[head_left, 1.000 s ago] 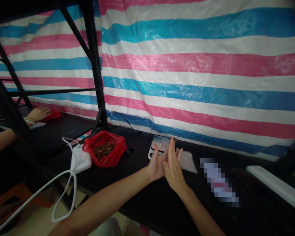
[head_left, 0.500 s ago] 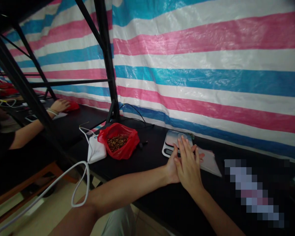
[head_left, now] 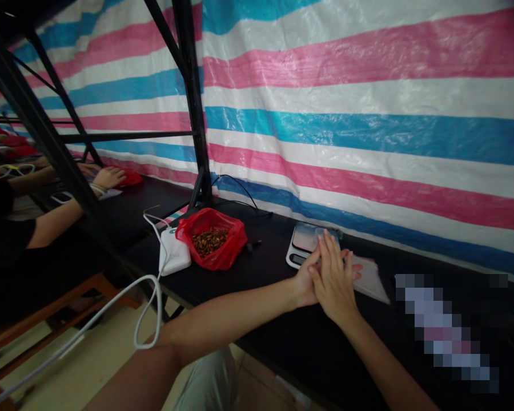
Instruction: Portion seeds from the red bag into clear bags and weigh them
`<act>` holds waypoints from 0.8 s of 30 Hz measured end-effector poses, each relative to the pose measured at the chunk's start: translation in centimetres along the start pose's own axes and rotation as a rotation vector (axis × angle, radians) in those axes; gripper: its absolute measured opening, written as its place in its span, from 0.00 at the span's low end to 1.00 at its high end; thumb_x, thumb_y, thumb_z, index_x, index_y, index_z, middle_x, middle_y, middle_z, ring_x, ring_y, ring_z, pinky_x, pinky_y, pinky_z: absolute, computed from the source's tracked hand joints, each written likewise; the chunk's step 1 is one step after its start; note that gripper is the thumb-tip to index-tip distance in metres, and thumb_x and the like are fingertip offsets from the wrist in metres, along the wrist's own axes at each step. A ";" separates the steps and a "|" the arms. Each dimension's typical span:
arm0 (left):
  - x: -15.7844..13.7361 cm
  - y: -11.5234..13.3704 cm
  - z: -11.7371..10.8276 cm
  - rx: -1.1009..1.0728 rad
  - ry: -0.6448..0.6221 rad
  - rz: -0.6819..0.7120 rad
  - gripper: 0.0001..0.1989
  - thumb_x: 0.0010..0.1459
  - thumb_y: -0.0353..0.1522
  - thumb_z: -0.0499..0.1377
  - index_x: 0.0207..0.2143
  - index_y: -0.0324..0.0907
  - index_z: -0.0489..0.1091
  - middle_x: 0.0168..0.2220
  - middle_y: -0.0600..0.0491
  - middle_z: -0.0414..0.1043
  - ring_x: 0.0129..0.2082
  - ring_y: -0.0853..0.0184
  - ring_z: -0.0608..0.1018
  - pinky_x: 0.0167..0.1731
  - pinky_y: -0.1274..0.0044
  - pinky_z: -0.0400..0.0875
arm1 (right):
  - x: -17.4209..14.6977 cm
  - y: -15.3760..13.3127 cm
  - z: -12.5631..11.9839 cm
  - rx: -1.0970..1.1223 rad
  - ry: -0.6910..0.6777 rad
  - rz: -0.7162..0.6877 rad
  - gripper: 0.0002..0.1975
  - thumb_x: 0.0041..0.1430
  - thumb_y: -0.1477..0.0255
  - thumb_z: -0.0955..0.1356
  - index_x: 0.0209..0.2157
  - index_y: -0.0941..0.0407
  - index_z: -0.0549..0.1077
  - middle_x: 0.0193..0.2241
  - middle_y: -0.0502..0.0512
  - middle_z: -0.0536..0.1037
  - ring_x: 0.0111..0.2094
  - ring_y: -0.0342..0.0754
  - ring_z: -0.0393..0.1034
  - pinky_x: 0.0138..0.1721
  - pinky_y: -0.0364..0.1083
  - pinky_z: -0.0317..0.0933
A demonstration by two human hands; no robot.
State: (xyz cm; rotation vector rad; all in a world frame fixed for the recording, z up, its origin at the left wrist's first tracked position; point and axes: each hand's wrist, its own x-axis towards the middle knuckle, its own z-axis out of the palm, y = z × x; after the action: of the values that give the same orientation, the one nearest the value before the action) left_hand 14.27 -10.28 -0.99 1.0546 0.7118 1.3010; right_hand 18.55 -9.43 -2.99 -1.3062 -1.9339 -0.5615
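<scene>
Two bare hands are pressed together, palm on palm, above a black tabletop. The left hand sits underneath with its fingertips poking out past the far side, and the right hand lies over it, fingers straight and pointing away from the person. As for the grip, both hands are opened out flat rather than curled. They've got each other and that's about it; can't tell if anything is sandwiched in between.

Closest stuff is a white kitchen scale, just beyond the left hand and partly covered by the fingers. Its long axis runs near to far with the far end leaning a touch right, so the display faces the person. Something clear and roundish seems to sit on it, too hidden to call. A flat clear plastic bag pokes out right of the hands, slanting from far left to near right.

Further left there's an open red bag of small brownish-gold pieces, mouth up, right against a white power bank.

Writing-wise, not much luck: faint marks on the power bank, too blurry to read, and I can't make out any digits on the scale.
</scene>
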 end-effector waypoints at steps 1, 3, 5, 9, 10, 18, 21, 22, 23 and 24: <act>0.3 0.3 -0.6 -0.080 -0.087 -0.058 0.20 0.55 0.41 0.52 0.52 0.56 0.63 0.61 0.61 0.50 0.64 0.65 0.35 0.59 0.66 0.23 | 0.1 0.1 -0.1 0.010 -0.007 -0.018 0.30 0.61 0.67 0.49 0.62 0.52 0.31 0.62 0.52 0.44 0.61 0.53 0.42 0.56 0.63 0.40; 0.7 1.1 -1.9 -0.261 -0.302 -0.204 0.21 0.55 0.40 0.51 0.52 0.51 0.63 0.59 0.55 0.54 0.63 0.61 0.44 0.60 0.63 0.35 | 0.4 0.3 -0.7 0.048 -0.012 -0.042 0.32 0.61 0.64 0.50 0.62 0.59 0.31 0.62 0.59 0.43 0.61 0.56 0.40 0.56 0.64 0.37; 1.1 2.1 -3.3 -0.402 -0.440 -0.301 0.23 0.57 0.41 0.49 0.53 0.45 0.62 0.57 0.49 0.58 0.61 0.58 0.53 0.58 0.62 0.44 | 0.8 0.4 -1.6 0.076 0.020 0.017 0.32 0.61 0.61 0.50 0.62 0.61 0.33 0.62 0.63 0.45 0.61 0.57 0.41 0.56 0.64 0.34; 1.5 4.0 -4.9 -0.573 -0.381 -0.276 0.26 0.58 0.45 0.44 0.53 0.41 0.62 0.56 0.47 0.60 0.58 0.59 0.59 0.55 0.66 0.53 | 1.5 1.0 -3.2 0.086 0.132 0.343 0.31 0.59 0.58 0.55 0.60 0.60 0.48 0.57 0.64 0.58 0.56 0.56 0.52 0.55 0.59 0.40; 1.6 4.3 -5.1 -0.601 -0.339 -0.263 0.26 0.58 0.45 0.44 0.52 0.41 0.62 0.56 0.48 0.60 0.58 0.60 0.60 0.55 0.68 0.55 | 1.5 1.2 -3.3 0.102 0.118 0.401 0.29 0.58 0.58 0.56 0.57 0.58 0.54 0.54 0.63 0.63 0.54 0.56 0.55 0.53 0.57 0.44; 1.8 4.6 -5.2 -0.541 -0.279 -0.268 0.24 0.59 0.43 0.44 0.50 0.40 0.64 0.53 0.50 0.64 0.55 0.63 0.64 0.52 0.74 0.60 | 1.4 2.9 -1.3 0.671 -0.055 0.464 0.18 0.49 0.55 0.64 0.28 0.56 0.72 0.35 0.57 0.75 0.40 0.51 0.66 0.43 0.51 0.56; 1.8 4.4 -5.1 -0.465 -0.322 -0.202 0.22 0.58 0.41 0.47 0.50 0.38 0.64 0.53 0.48 0.65 0.55 0.61 0.64 0.55 0.71 0.56 | 1.7 3.7 -1.2 0.917 0.006 0.634 0.18 0.44 0.55 0.67 0.27 0.58 0.71 0.27 0.53 0.74 0.31 0.47 0.67 0.35 0.46 0.59; 1.9 4.4 -5.1 -0.424 -0.330 -0.164 0.22 0.57 0.40 0.48 0.50 0.38 0.64 0.54 0.48 0.63 0.56 0.61 0.63 0.56 0.70 0.54 | 1.9 4.1 -1.4 0.971 0.043 0.695 0.18 0.43 0.56 0.67 0.27 0.58 0.70 0.25 0.51 0.73 0.27 0.45 0.66 0.32 0.45 0.59; 2.1 4.5 -5.2 -0.371 -0.333 -0.123 0.21 0.57 0.39 0.50 0.50 0.39 0.64 0.55 0.49 0.61 0.58 0.61 0.60 0.57 0.70 0.52 | 2.0 4.7 -1.6 1.004 0.090 0.745 0.18 0.43 0.56 0.68 0.28 0.58 0.70 0.23 0.50 0.72 0.25 0.43 0.65 0.30 0.44 0.58; 2.3 4.6 -5.3 -0.305 -0.331 -0.078 0.20 0.56 0.38 0.51 0.50 0.41 0.64 0.57 0.50 0.59 0.59 0.61 0.58 0.58 0.70 0.50 | 2.1 5.4 -2.0 1.011 0.146 0.785 0.19 0.43 0.56 0.68 0.29 0.58 0.70 0.21 0.48 0.71 0.22 0.42 0.63 0.27 0.42 0.57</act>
State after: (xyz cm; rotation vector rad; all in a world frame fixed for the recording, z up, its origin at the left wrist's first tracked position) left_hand 8.03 -7.17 1.41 0.9510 0.2907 1.0923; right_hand 23.69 -7.42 -0.35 -1.1197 -1.1159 0.6283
